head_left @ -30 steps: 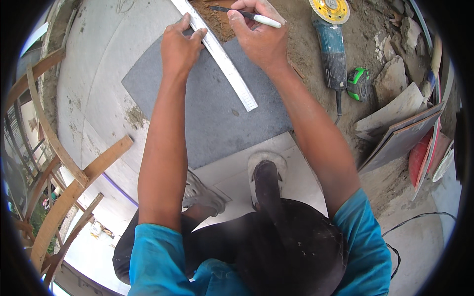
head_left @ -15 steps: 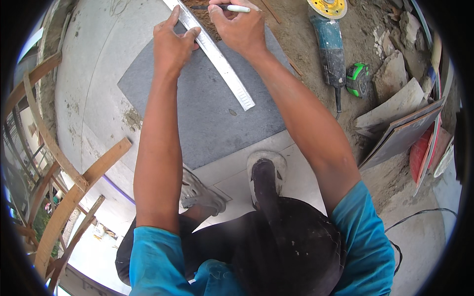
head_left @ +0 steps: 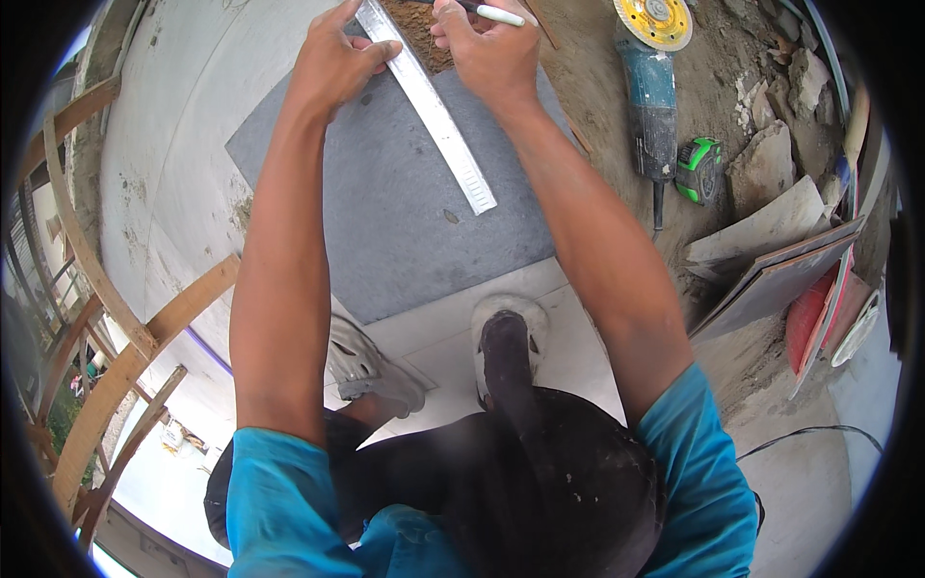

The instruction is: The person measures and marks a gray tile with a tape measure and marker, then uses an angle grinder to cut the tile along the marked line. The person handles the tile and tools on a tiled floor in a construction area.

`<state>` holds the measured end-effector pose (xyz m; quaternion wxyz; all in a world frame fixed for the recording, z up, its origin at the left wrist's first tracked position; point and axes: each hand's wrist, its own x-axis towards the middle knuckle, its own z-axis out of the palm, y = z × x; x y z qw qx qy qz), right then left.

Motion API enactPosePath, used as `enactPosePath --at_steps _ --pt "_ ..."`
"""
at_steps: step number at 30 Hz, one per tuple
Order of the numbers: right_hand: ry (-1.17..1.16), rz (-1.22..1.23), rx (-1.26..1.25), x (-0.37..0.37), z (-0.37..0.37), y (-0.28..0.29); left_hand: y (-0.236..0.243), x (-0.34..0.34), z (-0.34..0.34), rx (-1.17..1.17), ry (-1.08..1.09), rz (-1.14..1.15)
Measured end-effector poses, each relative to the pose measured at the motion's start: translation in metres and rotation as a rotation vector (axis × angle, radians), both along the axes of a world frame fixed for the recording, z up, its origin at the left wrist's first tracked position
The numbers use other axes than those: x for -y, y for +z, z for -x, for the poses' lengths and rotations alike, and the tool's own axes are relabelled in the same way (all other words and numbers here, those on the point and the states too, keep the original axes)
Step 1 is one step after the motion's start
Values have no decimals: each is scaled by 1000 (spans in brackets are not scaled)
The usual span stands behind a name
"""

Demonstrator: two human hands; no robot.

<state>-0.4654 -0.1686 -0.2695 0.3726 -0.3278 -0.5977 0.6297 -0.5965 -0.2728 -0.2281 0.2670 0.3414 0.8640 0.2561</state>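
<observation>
A silvery metal straightedge [head_left: 433,114] lies slantwise across a dark grey tile [head_left: 385,231], its near end resting on the tile. My left hand [head_left: 337,63] grips the straightedge near its far part, thumb on top and fingers partly hidden at its left edge. To the right of it, my right hand [head_left: 496,60] pinches a marker with a white barrel [head_left: 501,15]. The marker points left toward the straightedge; its tip lies close to the top rim of the picture, and I cannot tell whether it touches anything.
An angle grinder [head_left: 649,101] with a yellow disc lies on sandy ground at right, beside a green and black tape measure [head_left: 699,170]. Broken slabs [head_left: 761,166] and leaning boards [head_left: 780,265] stand farther right. Curved wooden bars [head_left: 145,356] rise at left. My shoes [head_left: 509,318] are just below the tile.
The whole view has shifted slightly. The straightedge now looks a little steeper across the tile, and my right hand with the marker sits slightly farther right. Both hands keep their holds.
</observation>
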Motion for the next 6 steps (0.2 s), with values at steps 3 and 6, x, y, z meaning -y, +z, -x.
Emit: enactPosePath --at_steps 3,6 --pt "-35 -309 33 2 -9 -4 27 -17 -9 171 89 173" --pt "-52 -806 -36 8 -27 -18 35 -5 0 435 81 42"
